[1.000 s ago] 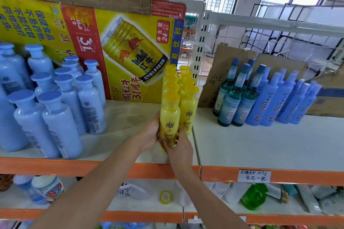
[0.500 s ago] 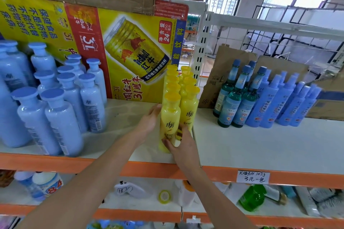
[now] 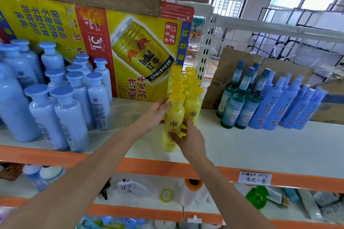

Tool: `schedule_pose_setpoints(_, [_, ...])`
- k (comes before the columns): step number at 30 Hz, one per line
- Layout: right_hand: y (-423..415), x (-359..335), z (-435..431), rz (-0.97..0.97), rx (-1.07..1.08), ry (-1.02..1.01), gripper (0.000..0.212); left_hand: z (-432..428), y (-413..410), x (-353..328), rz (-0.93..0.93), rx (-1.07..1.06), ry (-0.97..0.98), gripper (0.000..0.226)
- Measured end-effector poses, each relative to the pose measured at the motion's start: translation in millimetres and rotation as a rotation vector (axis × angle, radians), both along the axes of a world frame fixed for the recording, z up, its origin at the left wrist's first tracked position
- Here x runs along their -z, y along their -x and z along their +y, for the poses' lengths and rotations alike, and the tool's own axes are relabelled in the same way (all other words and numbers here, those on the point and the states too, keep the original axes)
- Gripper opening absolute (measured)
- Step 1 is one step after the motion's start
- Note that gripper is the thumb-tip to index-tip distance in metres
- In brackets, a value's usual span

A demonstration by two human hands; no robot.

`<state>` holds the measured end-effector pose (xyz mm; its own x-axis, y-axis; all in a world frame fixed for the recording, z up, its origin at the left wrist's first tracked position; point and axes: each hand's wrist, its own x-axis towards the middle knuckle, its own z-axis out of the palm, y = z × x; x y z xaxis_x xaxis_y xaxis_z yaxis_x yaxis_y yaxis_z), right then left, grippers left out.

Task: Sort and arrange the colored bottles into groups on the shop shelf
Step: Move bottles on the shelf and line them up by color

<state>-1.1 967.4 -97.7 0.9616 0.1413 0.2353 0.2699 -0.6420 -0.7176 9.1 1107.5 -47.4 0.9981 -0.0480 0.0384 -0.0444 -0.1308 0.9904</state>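
Observation:
Two rows of yellow bottles [image 3: 191, 87] run front to back at the middle of the white shelf [image 3: 242, 147]. The front yellow bottle [image 3: 174, 115] of the left row stands upright near the shelf edge. My left hand [image 3: 156, 115] lies with straight fingers against that bottle's left side, up by its shoulder. My right hand [image 3: 188, 137] grips the same bottle low down, with fingers across its front and the thumb between the two front bottles. Pale blue bottles [image 3: 70, 117] are grouped at the left. Green bottles [image 3: 240, 104] and blue spray bottles [image 3: 279, 106] stand at the right.
A yellow Red Bull carton [image 3: 130, 46] backs the left half of the shelf, and brown cardboard [image 3: 223, 80] leans behind the green bottles. The orange front rail carries a handwritten price tag [image 3: 256, 177]. The lower shelf holds a tape roll [image 3: 166, 195], a green bottle [image 3: 257, 197] and other items.
My left hand let go of the front yellow bottle's base, opened and slid up its left side. My right hand moved slightly up the bottle's front. The bottle stands closer to its row.

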Motion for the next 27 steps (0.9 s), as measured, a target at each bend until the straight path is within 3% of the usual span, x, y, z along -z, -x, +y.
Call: schedule_pose_setpoints(27, [-6.6,-2.1,-6.2,0.016,-0.045,-0.012,0.062,-6.9,3.9,-2.2,-0.027,0.018,-0.01,0.047])
